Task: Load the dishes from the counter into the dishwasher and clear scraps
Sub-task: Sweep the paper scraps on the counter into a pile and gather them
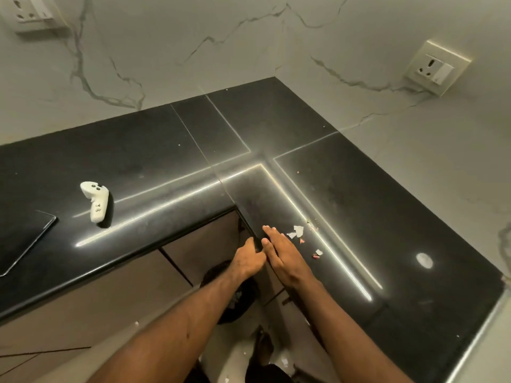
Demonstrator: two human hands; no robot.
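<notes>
Small white and pink scraps lie on the black L-shaped counter near its inner corner, with two more bits a little nearer me. My right hand lies on the counter edge with straight fingers, just left of the scraps. My left hand is cupped at the counter's edge right beside it, below the rim, holding nothing that I can see. A dark bin stands on the floor under both hands.
A white controller rests on the left arm of the counter beside a dark flat tablet. Marble-patterned walls with two sockets close the corner. Bits of scrap lie on the floor below.
</notes>
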